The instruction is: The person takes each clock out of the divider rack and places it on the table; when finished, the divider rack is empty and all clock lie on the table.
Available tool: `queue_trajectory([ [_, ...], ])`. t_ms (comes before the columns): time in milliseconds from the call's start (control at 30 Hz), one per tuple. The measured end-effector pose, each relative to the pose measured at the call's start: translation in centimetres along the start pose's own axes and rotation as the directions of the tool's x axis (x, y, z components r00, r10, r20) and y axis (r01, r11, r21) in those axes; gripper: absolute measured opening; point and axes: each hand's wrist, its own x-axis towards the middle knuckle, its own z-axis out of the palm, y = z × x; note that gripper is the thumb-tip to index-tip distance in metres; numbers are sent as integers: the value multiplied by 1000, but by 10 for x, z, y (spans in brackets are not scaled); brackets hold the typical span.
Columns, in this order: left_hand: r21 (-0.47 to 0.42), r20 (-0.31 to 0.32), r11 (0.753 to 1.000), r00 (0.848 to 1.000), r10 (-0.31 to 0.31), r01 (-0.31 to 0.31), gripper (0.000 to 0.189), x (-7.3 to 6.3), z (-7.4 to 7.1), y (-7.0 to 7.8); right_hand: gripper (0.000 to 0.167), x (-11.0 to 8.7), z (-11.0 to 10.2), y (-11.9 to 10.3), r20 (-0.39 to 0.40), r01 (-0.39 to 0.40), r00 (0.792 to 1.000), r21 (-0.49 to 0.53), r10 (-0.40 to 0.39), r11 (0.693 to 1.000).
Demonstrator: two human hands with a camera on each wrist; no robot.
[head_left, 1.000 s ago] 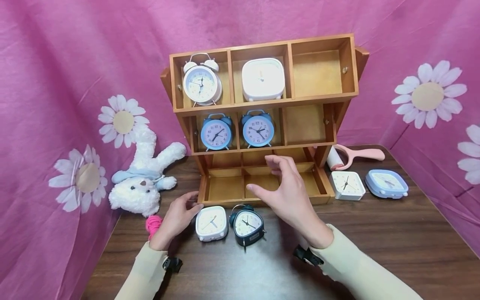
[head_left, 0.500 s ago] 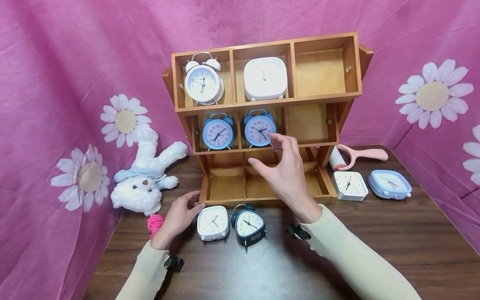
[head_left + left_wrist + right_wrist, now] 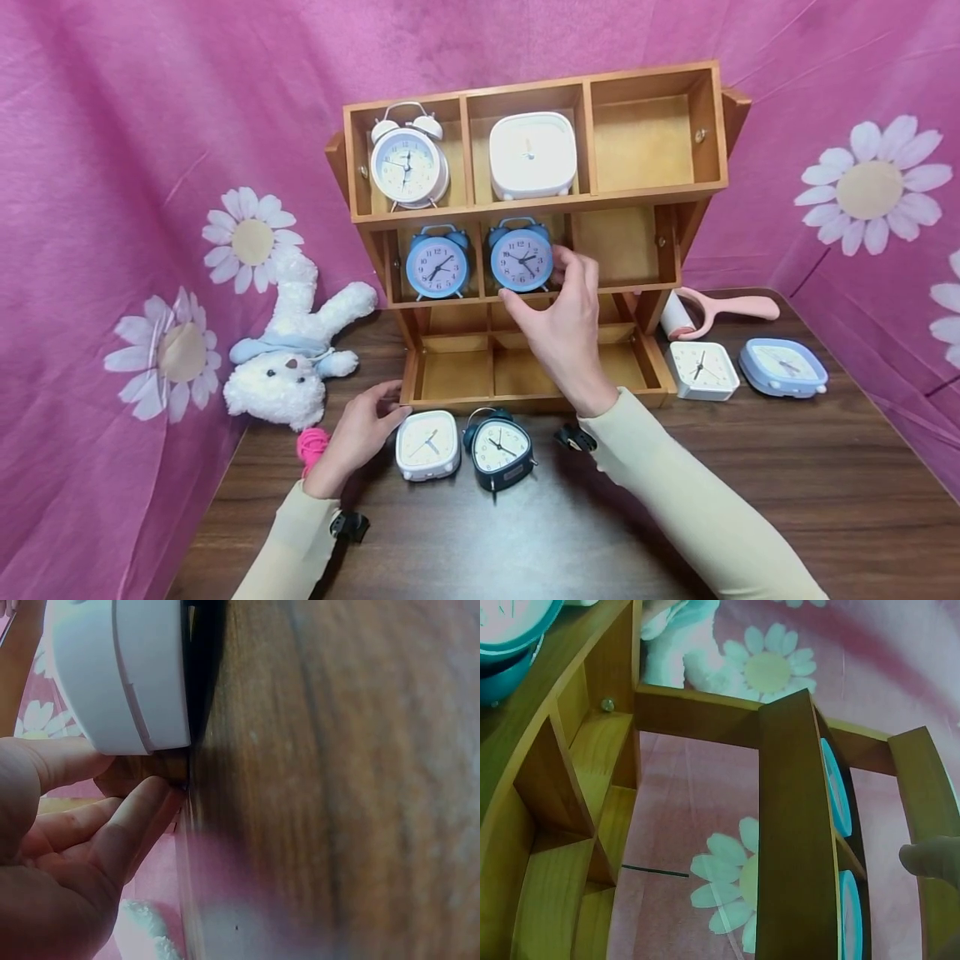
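A three-tier wooden shelf (image 3: pixel 536 406) stands at the back of the table. My left hand (image 3: pixel 358 433) grips its lower left front corner; in the left wrist view, wood shows between thumb and fingers (image 3: pixel 135 817). Just right of it sits a white alarm clock (image 3: pixel 427 446), and beside that a dark green alarm clock (image 3: pixel 498 450). My right hand (image 3: pixel 566 333) is at the middle tier, thumb and fingers spread at the lower right of a blue twin-bell clock (image 3: pixel 521 259). Contact cannot be told. Another blue clock (image 3: pixel 438 267) stands in the left compartment.
On the top tier are a white twin-bell clock (image 3: pixel 408 167) and a white rounded clock (image 3: pixel 532 156). At right lie a white square clock (image 3: pixel 702 371), a blue clock (image 3: pixel 783 367) and a pink lint roller (image 3: pixel 738 307). A white teddy bear (image 3: pixel 277 387) and pink yarn (image 3: pixel 312 447) are at left.
My right hand has moved up and leftward, from in front of the lower tiers to the blue clock in the middle compartment. The left hand stays at the shelf's corner.
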Motion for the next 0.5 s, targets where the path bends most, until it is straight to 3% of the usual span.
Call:
queue_trajectory([
  [33,-1,9,1000,1000,-25,25,47,-1,-2,7,88,1,1,0,-8,-4,1000,1,4,1000],
  [200,20,22,997,997,-80,79,47,-2,-3,12,95,6,9,4,-38,-22,999,7,22,1000],
  [300,10,11,999,999,-43,43,48,-2,-2,10,94,7,14,7,-53,-25,998,21,26,999],
  [367,-5,-1,1000,1000,19,-19,49,2,2,-7,94,8,17,8,-60,-25,998,23,27,999],
  [400,-9,-4,999,999,33,-33,50,2,3,-9,94,8,18,8,-61,-25,998,18,26,1000],
  [500,-6,-4,999,999,35,-35,51,2,3,-10,97,11,21,7,-61,-26,998,-16,25,1000],
])
